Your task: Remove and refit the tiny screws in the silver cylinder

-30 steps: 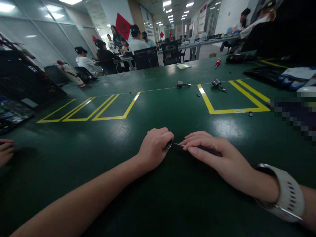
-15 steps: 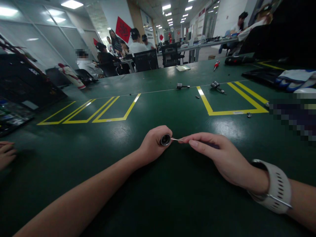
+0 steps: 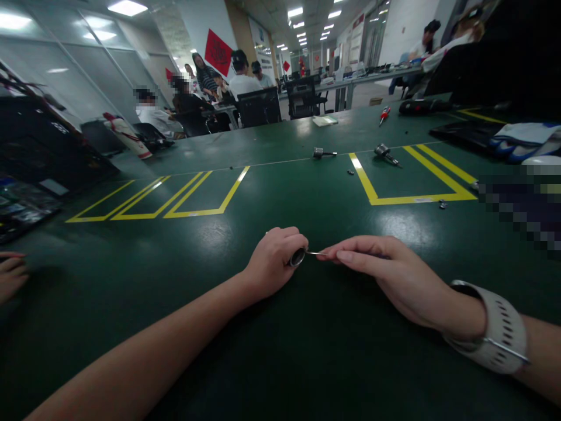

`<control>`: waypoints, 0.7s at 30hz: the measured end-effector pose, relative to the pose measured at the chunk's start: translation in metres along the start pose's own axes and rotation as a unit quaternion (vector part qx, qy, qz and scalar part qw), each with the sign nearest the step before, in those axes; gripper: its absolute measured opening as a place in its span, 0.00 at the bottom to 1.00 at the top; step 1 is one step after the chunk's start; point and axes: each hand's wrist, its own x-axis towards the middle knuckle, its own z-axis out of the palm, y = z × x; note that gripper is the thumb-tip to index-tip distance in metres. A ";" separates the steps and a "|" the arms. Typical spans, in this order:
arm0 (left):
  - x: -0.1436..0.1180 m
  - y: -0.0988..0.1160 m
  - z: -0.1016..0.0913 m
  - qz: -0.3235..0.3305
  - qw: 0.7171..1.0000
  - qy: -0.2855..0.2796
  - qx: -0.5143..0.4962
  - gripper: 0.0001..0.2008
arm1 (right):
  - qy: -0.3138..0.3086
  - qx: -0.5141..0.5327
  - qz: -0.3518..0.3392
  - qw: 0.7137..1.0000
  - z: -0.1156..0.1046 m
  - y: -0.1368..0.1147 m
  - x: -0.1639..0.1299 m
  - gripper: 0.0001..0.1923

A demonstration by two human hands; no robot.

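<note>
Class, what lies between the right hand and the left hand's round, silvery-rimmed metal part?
The head view shows a thin, silvery metal shaft, held by the right hand.

The person's left hand [image 3: 277,263] is wrapped around a hollow metal cylinder [image 3: 297,257], its round mouth exposed. The right hand [image 3: 381,257], with a pale watch band [image 3: 497,333] at the wrist, pinches a thin tool [image 3: 316,254] that points toward the cylinder; whether its tip touches is unclear. Farther back on the green bench [image 3: 280,193] lie two shafted metal parts [image 3: 324,153], one inside yellow tape [image 3: 416,200], and a red-handled tool [image 3: 384,116]. Another person's hand [image 3: 12,273] rests at the left edge. People sit beyond.
</note>
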 end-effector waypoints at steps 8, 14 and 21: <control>0.004 -0.003 0.001 -0.016 0.992 0.050 -0.118 0.06 | 0.017 0.070 0.001 0.997 0.000 0.005 0.003 0.08; 0.003 -0.001 0.002 -0.038 0.997 0.024 -0.065 0.06 | 0.037 -0.154 -0.093 0.983 0.005 0.003 -0.005 0.10; 0.001 0.003 -0.001 -0.020 0.999 -0.022 0.042 0.05 | 0.004 -0.159 -0.065 0.985 0.003 0.000 -0.004 0.10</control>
